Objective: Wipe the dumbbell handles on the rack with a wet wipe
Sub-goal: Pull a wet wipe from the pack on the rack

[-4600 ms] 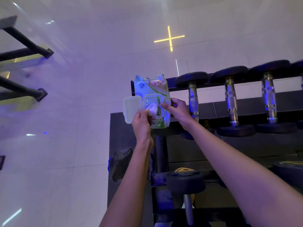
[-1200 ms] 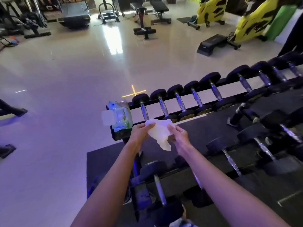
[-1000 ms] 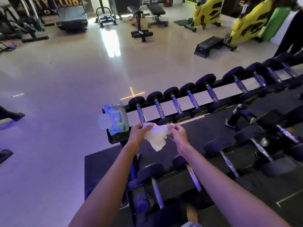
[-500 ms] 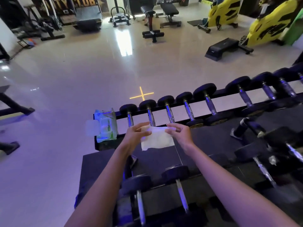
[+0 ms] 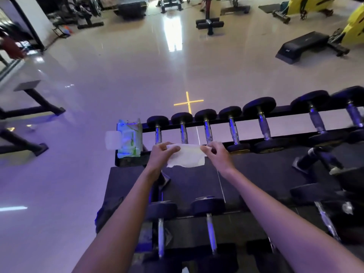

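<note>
A white wet wipe point(image 5: 187, 155) hangs spread flat between my hands, just in front of the rack's top row. My left hand point(image 5: 160, 154) pinches its left top corner and my right hand point(image 5: 215, 153) pinches its right top corner. Several black dumbbells with chrome handles point(image 5: 183, 132) lie side by side on the top tier of the black rack point(image 5: 130, 161). The wipes packet point(image 5: 129, 137), green and white with its lid flipped open, stands at the rack's left end. More dumbbells point(image 5: 209, 223) lie on the lower tier beneath my arms.
A glossy pale floor with a yellow cross mark point(image 5: 188, 102) stretches beyond the rack. Black bench legs point(image 5: 29, 111) stand at the left. A black step platform point(image 5: 301, 46), a weight bench point(image 5: 209, 22) and yellow machines point(image 5: 352, 26) stand at the back.
The wipe, pulled from the packet earlier and crumpled a second ago, is now stretched flat and wider between both hands. The view has shifted so the rack sits more level.
</note>
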